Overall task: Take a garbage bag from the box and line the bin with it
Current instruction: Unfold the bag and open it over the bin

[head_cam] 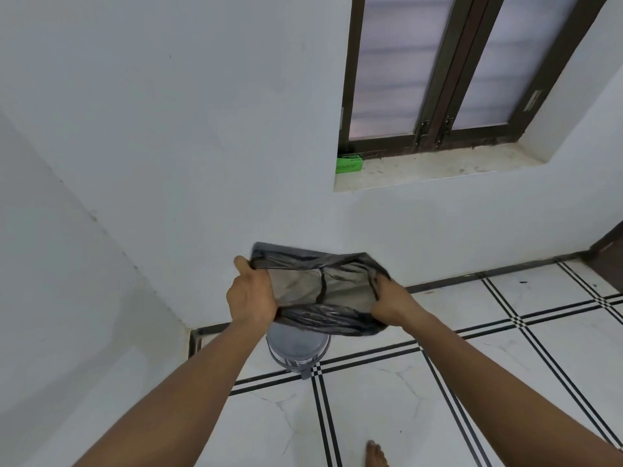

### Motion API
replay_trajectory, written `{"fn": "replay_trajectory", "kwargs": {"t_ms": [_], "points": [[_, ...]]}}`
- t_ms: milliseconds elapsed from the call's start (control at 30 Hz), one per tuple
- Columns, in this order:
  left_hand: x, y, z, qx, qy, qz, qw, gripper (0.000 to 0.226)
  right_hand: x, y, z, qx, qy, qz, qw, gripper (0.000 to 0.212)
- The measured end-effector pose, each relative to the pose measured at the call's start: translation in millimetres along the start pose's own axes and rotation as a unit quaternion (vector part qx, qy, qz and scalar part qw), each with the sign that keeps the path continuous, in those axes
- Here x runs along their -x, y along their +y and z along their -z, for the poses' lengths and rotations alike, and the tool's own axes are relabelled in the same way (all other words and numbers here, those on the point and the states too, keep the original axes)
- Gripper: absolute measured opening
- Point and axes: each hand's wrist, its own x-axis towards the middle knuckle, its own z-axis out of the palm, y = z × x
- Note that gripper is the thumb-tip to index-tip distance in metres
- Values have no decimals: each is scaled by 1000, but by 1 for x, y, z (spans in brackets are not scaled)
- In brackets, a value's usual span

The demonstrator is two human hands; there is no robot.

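The black garbage bag [320, 291] looks thin, very light and soft, a little slippery; I judge it tears easily, so the best hold is on the rim of its mouth. The left hand [251, 298] and the right hand [392, 303] are each closed on one side of this rim and stretch the mouth open, just above the grey bin [298, 348]. The bin stands on the tiled floor [472, 365], near the corner of white walls. Far right, a green box [349, 163] lies on the window sill [438, 170].
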Motion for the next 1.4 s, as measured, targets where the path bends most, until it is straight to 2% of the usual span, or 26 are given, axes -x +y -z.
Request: {"fn": "replay_trajectory", "kwargs": {"t_ms": [67, 200, 267, 367, 400, 467, 500, 567, 633, 667, 700, 733, 767, 833, 867, 900, 933, 1000, 1033, 1067, 1133, 1167, 1233, 1300, 1367, 1400], "points": [[2, -13, -8, -66, 4, -56, 996, 23, -7, 2, 3, -65, 67, -29, 995, 64], [2, -42, -15, -234, -29, -149, 960, 43, -14, 1, 11, -126, 126, -96, 979, 28], [-3, -49, -15, -228, -93, -121, 962, 49, -12, -4, 10, -121, 116, -98, 981, 22], [-13, -32, -1, -63, -190, 9, 980, 44, -17, -11, 5, -93, 136, -57, 985, 19], [-15, -26, 5, 12, -181, 25, 983, 35, -19, -14, 3, -94, 145, -47, 984, 18], [-17, -11, 16, 100, -52, -3, 994, 23, -23, -23, 0, -129, 188, -17, 973, 20], [-15, -5, 20, 120, 24, -40, 992, 30, -23, -28, -2, -153, 223, 18, 963, 23], [-9, 5, 25, 197, 107, -100, 969, 66, -20, -35, -9, -166, 306, 123, 929, 34], [-3, 5, 22, 239, 119, -100, 958, 89, -19, -35, -18, -110, 376, 219, 894, 49], [2, 2, 18, 184, 120, -120, 968, 86, -20, -31, -22, -61, 389, 237, 888, 55], [4, -2, 10, 71, 98, -150, 981, 76, -20, -25, -26, 22, 373, 235, 898, 57], [3, -9, 0, -35, 27, -165, 985, 64, -20, -20, -29, 142, 318, 215, 913, 54], [3, -15, -7, -120, -101, -151, 976, 56, -20, -16, -31, 254, 215, 165, 928, 49], [6, -18, -9, -241, -394, -96, 882, 52, -18, -14, -37, 350, -40, 14, 936, 36], [6, -18, -8, -246, -472, -60, 845, 50, -16, -15, -39, 346, -134, -41, 928, 32], [6, -18, -7, -226, -481, -39, 846, 46, -15, -19, -39, 325, -167, -65, 929, 29], [4, -19, -7, -185, -432, -32, 882, 40, -15, -20, -38, 286, -145, -63, 945, 27], [0, -23, -8, -36, -166, -25, 985, 34, -20, -21, -35, 170, 29, -8, 985, 29], [1, -22, -4, 40, -30, -40, 998, 39, -19, -25, -35, 93, 130, 39, 986, 37], [2, -22, -2, 90, 72, -74, 991, 49, -18, -28, -33, -3, 210, 85, 974, 45], [4, -22, 5, 88, 155, -128, 975, 71, -15, -35, -33, -190, 262, 126, 938, 51], [5, -25, 4, 60, 146, -139, 978, 81, -14, -34, -34, -195, 262, 136, 935, 49], [7, -37, -4, -23, 55, -119, 991, 91, -17, -25, -40, 110, 165, 129, 972, 44], [9, -45, -10, -139, -138, -81, 977, 67, -18, -15, -48, 346, -26, 78, 934, 38], [17, -42, -2, -246, -365, -64, 896, 40, -16, -10, -55, 392, -184, 18, 901, 38], [17, -43, -1, -249, -423, -46, 870, 38, -18, -11, -56, 384, -212, -2, 899, 38]]}}
